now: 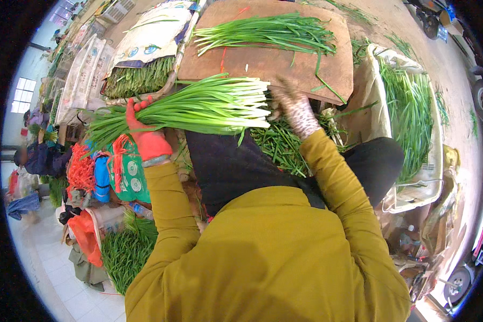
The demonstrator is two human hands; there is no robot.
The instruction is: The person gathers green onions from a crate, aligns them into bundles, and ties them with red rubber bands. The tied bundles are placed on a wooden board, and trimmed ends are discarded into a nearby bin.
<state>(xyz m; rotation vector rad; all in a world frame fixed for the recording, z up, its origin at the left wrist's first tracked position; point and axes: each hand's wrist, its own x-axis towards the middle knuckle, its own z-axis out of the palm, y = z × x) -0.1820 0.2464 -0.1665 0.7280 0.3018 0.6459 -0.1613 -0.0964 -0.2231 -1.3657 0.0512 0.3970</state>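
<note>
My left hand, in a red glove, grips a thick bundle of green leafy stalks near its leafy end. The pale cut ends of the bundle point right, above my lap. My right hand, in a patterned glove, is blurred; it is just right of those ends, at the near edge of a brown board, with its fingers apart and nothing seen in it. Another bunch of long green stalks lies across the far part of the board, and red string shows beside and beneath it.
A lined crate of green stalks stands at the right. Loose trimmings lie below the board. At the far left is a covered crate of stalks. Red strings and a green bag are beside my left forearm. A person is farther left.
</note>
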